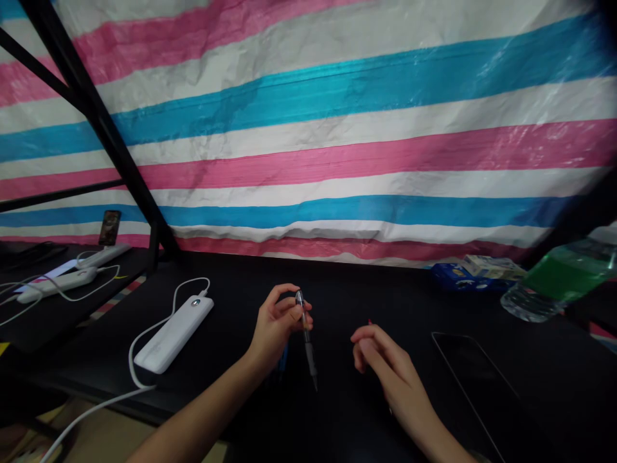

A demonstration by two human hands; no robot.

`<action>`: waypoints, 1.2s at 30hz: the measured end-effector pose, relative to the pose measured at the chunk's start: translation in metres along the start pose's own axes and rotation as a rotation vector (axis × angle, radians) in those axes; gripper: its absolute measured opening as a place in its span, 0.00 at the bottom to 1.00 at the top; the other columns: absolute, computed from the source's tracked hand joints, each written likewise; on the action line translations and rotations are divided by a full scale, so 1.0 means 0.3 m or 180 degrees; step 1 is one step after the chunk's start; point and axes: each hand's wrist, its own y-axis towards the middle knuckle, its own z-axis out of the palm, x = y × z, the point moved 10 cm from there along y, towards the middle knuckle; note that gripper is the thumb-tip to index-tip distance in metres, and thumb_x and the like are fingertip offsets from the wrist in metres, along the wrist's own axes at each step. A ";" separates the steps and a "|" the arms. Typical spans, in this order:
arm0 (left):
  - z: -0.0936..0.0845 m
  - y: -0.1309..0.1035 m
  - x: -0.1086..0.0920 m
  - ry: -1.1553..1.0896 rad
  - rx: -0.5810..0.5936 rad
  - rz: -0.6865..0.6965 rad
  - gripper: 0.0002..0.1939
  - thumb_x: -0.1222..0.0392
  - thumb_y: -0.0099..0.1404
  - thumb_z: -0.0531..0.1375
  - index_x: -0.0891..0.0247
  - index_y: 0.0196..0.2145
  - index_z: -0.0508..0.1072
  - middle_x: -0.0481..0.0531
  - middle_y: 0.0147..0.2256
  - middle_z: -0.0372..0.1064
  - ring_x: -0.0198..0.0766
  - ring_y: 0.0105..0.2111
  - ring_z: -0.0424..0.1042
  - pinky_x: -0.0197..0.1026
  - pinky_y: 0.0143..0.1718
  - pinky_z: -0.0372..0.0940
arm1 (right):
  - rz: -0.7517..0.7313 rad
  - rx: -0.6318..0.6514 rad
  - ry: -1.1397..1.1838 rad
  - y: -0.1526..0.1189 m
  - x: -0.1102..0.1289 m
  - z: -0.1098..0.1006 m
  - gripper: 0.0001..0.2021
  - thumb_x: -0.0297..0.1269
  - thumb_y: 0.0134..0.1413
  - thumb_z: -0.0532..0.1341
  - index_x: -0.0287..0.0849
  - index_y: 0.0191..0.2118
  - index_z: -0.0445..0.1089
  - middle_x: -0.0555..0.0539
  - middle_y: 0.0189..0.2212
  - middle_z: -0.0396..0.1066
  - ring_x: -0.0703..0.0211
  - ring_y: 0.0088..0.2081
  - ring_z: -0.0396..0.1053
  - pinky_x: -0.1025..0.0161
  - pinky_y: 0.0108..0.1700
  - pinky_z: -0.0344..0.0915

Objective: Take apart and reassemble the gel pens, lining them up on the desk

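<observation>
Clear-barrelled pen (308, 344) is in your left hand (284, 315), slanting point-down over the black desk (332, 424). Going left to right: white power strips (58, 284) with cables lie beyond the desk's left side, a phone (110, 226) standing by them. Next comes a white power bank (176, 334), its cable plugged into the far end; you have faint marks on its face, too blurred to read. Your left thumb and fingers are closed on the pen's upper part. Something slim and blue (283, 357) shows just beside that wrist. Your right fingers (369, 347) curl loosely, nearly meeting the thumb; a red tip (370, 321) shows above them, but you cannot tell whether they grip it. Farther right sit a dark-screened device (482, 379), a blue packet (456, 278) with illegible print, and a green-and-clear plastic bottle (554, 280).
</observation>
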 end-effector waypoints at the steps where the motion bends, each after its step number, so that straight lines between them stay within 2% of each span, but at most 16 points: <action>1: -0.002 0.003 -0.009 0.0016 -0.0006 0.0028 0.21 0.60 0.55 0.69 0.61 0.43 0.66 0.51 0.32 0.73 0.35 0.27 0.74 0.39 0.31 0.70 | 0.0006 -0.0011 0.0000 0.001 -0.001 -0.002 0.13 0.48 0.62 0.53 0.45 0.36 0.67 0.52 0.21 0.63 0.60 0.25 0.63 0.64 0.30 0.63; 5: -0.013 0.035 -0.042 0.0376 -0.0048 0.0032 0.22 0.59 0.56 0.68 0.63 0.45 0.65 0.51 0.33 0.73 0.35 0.27 0.74 0.39 0.31 0.70 | -0.0030 -0.0100 0.0002 0.003 0.004 -0.016 0.14 0.49 0.61 0.55 0.44 0.35 0.68 0.52 0.21 0.63 0.60 0.25 0.64 0.64 0.30 0.63; 9: -0.012 0.092 -0.030 0.1263 0.0160 -0.0183 0.23 0.59 0.56 0.65 0.63 0.47 0.65 0.47 0.29 0.69 0.39 0.29 0.75 0.39 0.29 0.70 | -0.0062 -0.0213 -0.0057 0.004 0.018 -0.037 0.14 0.49 0.60 0.55 0.44 0.35 0.68 0.51 0.20 0.64 0.60 0.24 0.64 0.64 0.28 0.63; 12: -0.017 0.120 -0.028 0.2306 0.0282 0.0066 0.18 0.62 0.55 0.63 0.63 0.44 0.67 0.44 0.25 0.66 0.37 0.26 0.73 0.37 0.26 0.66 | -0.0079 -0.0432 -0.0217 0.011 0.022 -0.079 0.13 0.48 0.60 0.55 0.44 0.35 0.69 0.51 0.21 0.65 0.59 0.24 0.65 0.64 0.27 0.62; 15: -0.019 0.119 -0.028 0.3411 0.0307 0.0491 0.15 0.64 0.56 0.62 0.61 0.43 0.69 0.44 0.24 0.67 0.35 0.24 0.70 0.37 0.28 0.64 | -0.0078 -0.0607 -0.0567 0.024 0.012 -0.130 0.14 0.49 0.60 0.55 0.44 0.35 0.68 0.51 0.22 0.66 0.57 0.26 0.67 0.62 0.29 0.63; 17: -0.021 0.108 -0.020 0.3831 0.0322 0.0661 0.14 0.63 0.56 0.61 0.61 0.42 0.70 0.43 0.23 0.67 0.36 0.24 0.69 0.38 0.30 0.63 | 0.0003 -0.0574 -0.1194 0.034 -0.005 -0.149 0.15 0.50 0.60 0.54 0.45 0.33 0.67 0.50 0.23 0.67 0.55 0.26 0.68 0.61 0.29 0.63; 19: -0.023 0.097 -0.012 0.4002 0.0351 0.0745 0.14 0.64 0.55 0.62 0.61 0.41 0.71 0.45 0.25 0.67 0.38 0.27 0.69 0.41 0.33 0.63 | 0.0197 -0.0461 -0.2201 0.040 -0.032 -0.160 0.17 0.52 0.60 0.53 0.46 0.28 0.66 0.48 0.22 0.67 0.52 0.26 0.69 0.59 0.28 0.61; 21: -0.022 0.087 -0.009 0.4079 0.0358 0.0809 0.15 0.66 0.53 0.63 0.61 0.40 0.71 0.48 0.30 0.69 0.42 0.32 0.69 0.44 0.38 0.63 | 0.0362 -0.0369 -0.3124 0.041 -0.057 -0.170 0.21 0.54 0.58 0.54 0.46 0.22 0.63 0.45 0.22 0.68 0.47 0.28 0.69 0.57 0.27 0.60; 23: -0.015 0.078 -0.014 0.4172 0.0351 0.0901 0.18 0.68 0.52 0.62 0.62 0.42 0.71 0.52 0.35 0.69 0.45 0.38 0.68 0.47 0.43 0.62 | 0.0337 -0.0344 -0.3665 0.039 -0.066 -0.173 0.23 0.57 0.56 0.55 0.46 0.19 0.62 0.42 0.23 0.68 0.42 0.32 0.70 0.54 0.29 0.60; 26: 0.017 0.064 -0.039 0.4276 0.0372 0.1162 0.19 0.68 0.54 0.61 0.62 0.45 0.69 0.55 0.39 0.68 0.47 0.41 0.66 0.49 0.45 0.62 | 0.0029 -0.0195 -0.3968 0.036 -0.073 -0.146 0.23 0.56 0.53 0.59 0.46 0.18 0.61 0.41 0.24 0.67 0.41 0.33 0.69 0.52 0.31 0.63; 30: 0.090 0.022 -0.090 0.4115 0.0436 0.1655 0.17 0.69 0.58 0.59 0.62 0.46 0.68 0.55 0.40 0.69 0.46 0.42 0.66 0.49 0.45 0.63 | -0.0360 0.0011 -0.4041 0.031 -0.075 -0.107 0.15 0.39 0.52 0.62 0.45 0.19 0.61 0.44 0.26 0.66 0.47 0.31 0.68 0.54 0.31 0.64; 34: 0.183 -0.048 -0.087 0.4075 0.0827 0.2019 0.17 0.68 0.61 0.58 0.61 0.49 0.68 0.57 0.45 0.69 0.47 0.45 0.67 0.49 0.47 0.62 | -0.0623 -0.0196 -0.3900 0.032 -0.023 -0.099 0.09 0.33 0.58 0.57 0.43 0.27 0.65 0.43 0.31 0.67 0.50 0.33 0.70 0.57 0.32 0.66; 36: 0.229 -0.089 -0.067 0.4249 0.1086 0.2287 0.19 0.65 0.64 0.58 0.59 0.53 0.66 0.58 0.49 0.68 0.48 0.49 0.66 0.51 0.49 0.61 | -0.0711 -0.0102 -0.3725 0.032 -0.001 -0.073 0.07 0.32 0.63 0.53 0.42 0.34 0.66 0.43 0.33 0.68 0.53 0.31 0.71 0.59 0.31 0.66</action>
